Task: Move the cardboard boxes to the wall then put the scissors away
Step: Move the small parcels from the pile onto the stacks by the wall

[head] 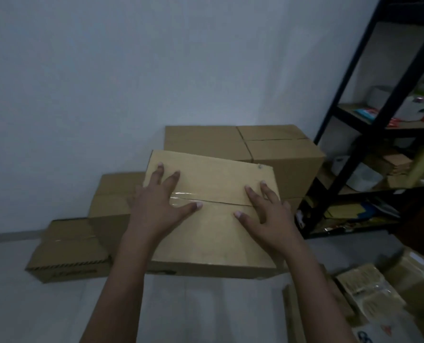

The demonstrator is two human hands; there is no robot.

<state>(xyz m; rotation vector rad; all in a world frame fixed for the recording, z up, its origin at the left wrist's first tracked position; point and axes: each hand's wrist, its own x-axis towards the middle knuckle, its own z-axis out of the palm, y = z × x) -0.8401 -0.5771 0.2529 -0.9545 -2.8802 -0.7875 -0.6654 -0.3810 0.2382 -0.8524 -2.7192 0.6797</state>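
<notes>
Both arms are showing bare right up from the bottom edge. The left forearm (122,280) is showing at 7 o'clock, slim and smooth, and is ending in the left hand (156,206) with long fingers and short-trimmed nails. The right forearm (312,288), at 5 o'clock, is looking much the same, the right hand (268,216) showing clipped nails too.

You are standing in a storeroom or packing room. Sealed boxes (275,154) are sitting stacked along a bare wall (107,82) in front of you, some low, some higher. A black metal rack (342,95) is standing at your right, its shelves holding packets (365,115), folded cardboard (396,164) and other stock too dim to name. Wrapped bundles (364,290) are lying on the pale floor (206,313) beside more cartons.
</notes>
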